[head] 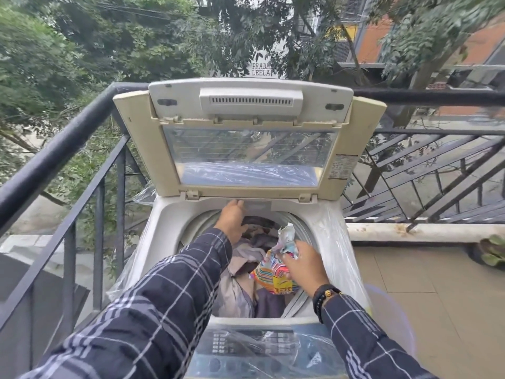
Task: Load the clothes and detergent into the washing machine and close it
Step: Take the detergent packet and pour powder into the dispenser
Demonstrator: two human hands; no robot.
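**Detergent packet held over a loaded drum**

At the left of the frame I see a dark metal railing [54, 151] running up toward the centre. Just right of it my left hand [232, 216] reaches forward across the washing machine [166, 222]. Its fingers [237, 204] are straight and pressed together, their tips touching the back rim of the tub just below the hinges of the lid [246, 149]. The lid stands raised in the centre of the frame.

Below the lid, in the middle of the frame, the clothes [246, 258] lie heaped inside the drum in pale and dark folds. Right of centre, the striped, colourful detergent packet [269, 272] hangs over the clothes with its crumpled top pointing up. My right hand [304, 266] grips it from the right, fingers curled around its upper part, with a beaded bracelet [323, 298] at the wrist.

At the bottom centre, the control panel [254, 348] sits under clear plastic. At the far right edge, a potted plant [492, 250] rests on the tiled floor [423, 296].
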